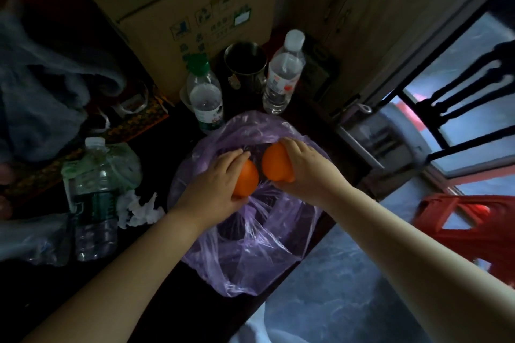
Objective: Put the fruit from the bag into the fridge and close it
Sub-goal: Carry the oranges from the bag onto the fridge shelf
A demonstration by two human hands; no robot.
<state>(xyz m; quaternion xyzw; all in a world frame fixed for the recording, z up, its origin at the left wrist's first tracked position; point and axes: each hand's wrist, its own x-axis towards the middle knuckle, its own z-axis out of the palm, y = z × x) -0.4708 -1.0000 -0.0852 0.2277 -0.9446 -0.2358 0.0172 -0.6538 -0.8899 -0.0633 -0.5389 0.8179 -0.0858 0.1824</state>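
Your left hand [216,182] grips one round orange fruit [246,179], and your right hand [302,168] grips another [274,161], both over the open crinkly purple plastic bag [264,245] on the dark surface [172,301].

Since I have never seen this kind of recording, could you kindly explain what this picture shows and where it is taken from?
There is no machine here: a person wears one camera on the head, and it looks down at their own bare arms. The left hand grips the left orange, and the right hand grips the right orange, both at the mouth of a purple plastic bag on a dark table. Behind the bag stand a green-capped bottle and a white-capped bottle, with a metal cup between them and a cardboard box behind. A larger bottle and crumpled tissue are at the left. No fridge is in view.
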